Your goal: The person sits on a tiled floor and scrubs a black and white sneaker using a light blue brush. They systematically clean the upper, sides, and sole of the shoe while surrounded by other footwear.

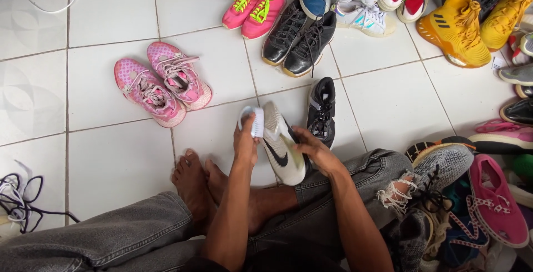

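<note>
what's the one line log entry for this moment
left hand: holds white brush on shoe | right hand: grips white shoe | black shoe on floor beside it

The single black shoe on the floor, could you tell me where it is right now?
In the head view, the black shoe lies just right of the white shoe, beyond the right hand.

A white sneaker [280,147] with a dark curved mark on its side is held tilted above the tiled floor [111,155], toe pointing away, just over the seated person's crossed bare feet. A small white brush [254,121] presses against its upper left edge, bristles touching the shoe.
</note>
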